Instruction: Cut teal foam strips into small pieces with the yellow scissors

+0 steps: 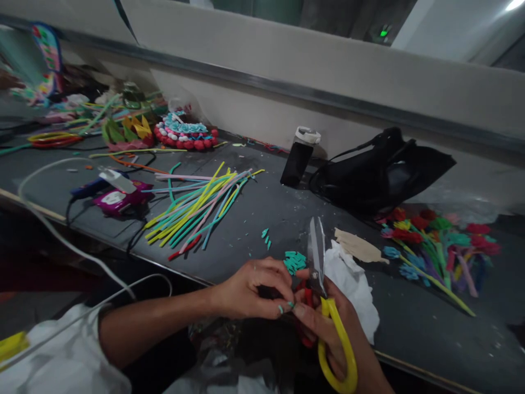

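My left hand is closed, its thumb and fingertips pinching a tiny green piece right beside my right thumb. My right hand is closed around scissors with a yellow handle, their blades pointing up and slightly apart. Something red shows between the fingers of that hand, partly hidden. Just beyond my fingertips lies a small pile of cut green pieces, and a few more loose green bits are scattered behind it.
To the left lies a bundle of coloured fuzzy stems, near a purple device with cables. A dark bottle and black bag stand behind. White tissue and fuzzy-stem flowers lie right.
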{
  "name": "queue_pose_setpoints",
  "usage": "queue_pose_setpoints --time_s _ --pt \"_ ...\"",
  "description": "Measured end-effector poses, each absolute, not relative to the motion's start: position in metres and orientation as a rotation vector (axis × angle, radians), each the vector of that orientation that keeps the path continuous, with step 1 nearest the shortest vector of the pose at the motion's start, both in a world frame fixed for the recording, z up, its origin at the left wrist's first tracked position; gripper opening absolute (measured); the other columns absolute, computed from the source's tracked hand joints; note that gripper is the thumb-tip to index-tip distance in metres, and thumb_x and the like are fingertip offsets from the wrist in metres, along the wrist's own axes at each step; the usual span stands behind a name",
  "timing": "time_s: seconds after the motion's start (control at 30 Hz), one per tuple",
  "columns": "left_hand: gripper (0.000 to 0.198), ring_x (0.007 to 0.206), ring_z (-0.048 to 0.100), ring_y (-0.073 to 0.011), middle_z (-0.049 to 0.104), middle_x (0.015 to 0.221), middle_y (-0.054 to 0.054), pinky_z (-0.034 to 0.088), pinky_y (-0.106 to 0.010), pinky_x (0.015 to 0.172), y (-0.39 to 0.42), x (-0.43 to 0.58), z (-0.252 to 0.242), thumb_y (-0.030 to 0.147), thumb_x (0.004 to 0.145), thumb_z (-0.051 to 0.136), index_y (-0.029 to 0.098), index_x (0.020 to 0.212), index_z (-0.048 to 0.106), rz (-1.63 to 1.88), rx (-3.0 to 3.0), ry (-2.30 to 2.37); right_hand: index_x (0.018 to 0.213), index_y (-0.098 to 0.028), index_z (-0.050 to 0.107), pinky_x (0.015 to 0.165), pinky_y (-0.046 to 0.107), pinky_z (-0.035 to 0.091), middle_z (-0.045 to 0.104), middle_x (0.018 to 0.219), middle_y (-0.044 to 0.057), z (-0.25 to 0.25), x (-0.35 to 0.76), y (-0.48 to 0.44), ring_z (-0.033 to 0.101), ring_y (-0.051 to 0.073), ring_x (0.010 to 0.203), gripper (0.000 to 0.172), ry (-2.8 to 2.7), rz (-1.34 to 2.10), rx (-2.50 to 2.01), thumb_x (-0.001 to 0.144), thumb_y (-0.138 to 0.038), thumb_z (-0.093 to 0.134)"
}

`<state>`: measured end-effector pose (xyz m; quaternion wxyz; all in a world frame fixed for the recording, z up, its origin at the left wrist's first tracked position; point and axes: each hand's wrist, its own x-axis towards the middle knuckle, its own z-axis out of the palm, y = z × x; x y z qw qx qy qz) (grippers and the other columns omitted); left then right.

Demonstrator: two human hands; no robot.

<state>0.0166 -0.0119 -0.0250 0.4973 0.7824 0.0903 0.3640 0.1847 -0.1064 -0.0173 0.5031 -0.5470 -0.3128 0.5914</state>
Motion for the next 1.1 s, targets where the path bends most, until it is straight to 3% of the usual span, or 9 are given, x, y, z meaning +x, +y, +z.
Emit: queue_pose_setpoints --time_s 0.3,0.47,0.67,1.1 --pt "0.007 0.077 0.059 -0.0136 0.063 0.077 -0.006 0.047 -0.026 0.076 -0.013 0.016 -0.024 0.018 0.079 0.066 0.014 0.080 0.071 0.839 1.807 0.282 0.114 -0.023 0.052 0.040 0.016 0.033 0.059 0.067 -0.006 -0.018 0.182 -0.106 0.043 0.004 0.043 0.062 -0.731 1.425 -1.266 0.063 -0.037 0.084" --pt "0.010 0.065 0.051 -0.0088 0.056 0.073 -0.001 0.041 -0.021 0.062 -0.023 0.024 -0.034 0.022 0.076 0.071 0.013 0.075 0.068 0.731 1.453 0.508 0.110 -0.024 0.055 0.049 0.017 0.042 0.061 0.072 -0.005 -0.014 0.181 -0.106 0.051 0.007 0.053 0.051 -0.834 1.130 -1.365 0.068 -0.034 0.080" --pt "0.021 0.064 0.048 -0.0082 0.056 0.069 0.001 0.038 -0.020 0.061 -0.032 0.031 -0.044 0.028 0.070 0.078 0.011 0.074 0.067 0.697 1.102 0.581 0.106 -0.022 0.061 0.062 0.023 0.054 0.066 0.074 -0.001 -0.016 0.180 -0.109 0.062 0.013 0.061 0.037 -1.077 0.716 -1.536 0.073 -0.032 0.073" --pt "0.023 0.065 0.049 -0.0089 0.056 0.066 0.001 0.039 -0.021 0.062 -0.033 0.034 -0.039 0.030 0.066 0.081 0.012 0.068 0.066 0.732 0.993 0.575 0.111 -0.023 0.060 0.067 0.020 0.056 0.070 0.077 -0.002 -0.029 0.184 -0.112 0.067 0.012 0.067 0.035 -1.225 0.622 -1.508 0.077 -0.025 0.070"
